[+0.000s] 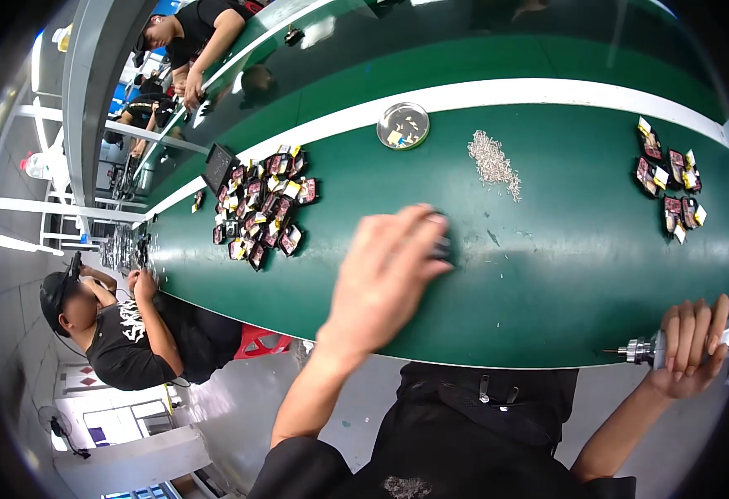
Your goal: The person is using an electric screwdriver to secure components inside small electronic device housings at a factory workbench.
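My left hand (385, 270) is over the middle of the green bench, blurred by motion. Its fingers are closed around a small black part (443, 241), mostly covered by the fingertips. Off at the right, by the bench's near edge, my right hand (689, 345) is wrapped round an electric screwdriver (640, 351) with a clear grey body. Its thin bit points left. A loose heap of small silvery screws (493, 165) lies beyond my left hand. Nearby stands a round metal dish (403, 126) holding a few small pieces and a yellow bit.
Many black assemblies with yellow-and-white tags (261, 204) are piled at the left, beside a black tray (218, 166). Several similar assemblies (670, 179) lie at the far right. A white rail (547, 93) borders the bench's far side. Co-workers sit at the left (132, 324) and beyond the rail (190, 41).
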Motion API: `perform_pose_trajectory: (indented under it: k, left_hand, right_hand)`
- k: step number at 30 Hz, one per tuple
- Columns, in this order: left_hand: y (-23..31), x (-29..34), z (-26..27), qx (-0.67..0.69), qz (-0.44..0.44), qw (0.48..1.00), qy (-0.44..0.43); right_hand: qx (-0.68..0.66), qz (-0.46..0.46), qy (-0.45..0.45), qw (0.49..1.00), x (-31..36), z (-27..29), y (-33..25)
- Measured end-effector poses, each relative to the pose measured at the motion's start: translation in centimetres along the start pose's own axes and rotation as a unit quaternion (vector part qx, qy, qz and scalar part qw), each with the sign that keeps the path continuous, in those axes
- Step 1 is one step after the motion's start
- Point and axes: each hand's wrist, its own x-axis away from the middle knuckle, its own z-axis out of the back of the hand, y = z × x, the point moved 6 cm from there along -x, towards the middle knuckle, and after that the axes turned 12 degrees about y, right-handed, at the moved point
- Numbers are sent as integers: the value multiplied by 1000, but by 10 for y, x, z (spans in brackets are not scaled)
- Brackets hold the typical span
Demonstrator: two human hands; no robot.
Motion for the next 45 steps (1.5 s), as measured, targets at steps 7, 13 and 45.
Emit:
perform_pose_trajectory:
  k: [7,13,45]
  left_hand:
    - [-189,55,112,-322,284,897,103]
    - [-103,31,67,-237,187,950,80]
    - [25,9,-43,28,92,995,3]
  right_hand:
    - [21,-60,75,995,21,18,28]
    - [1,-114,93,989,23,16,49]
    - [-48,-133,104,984,25,21,41]
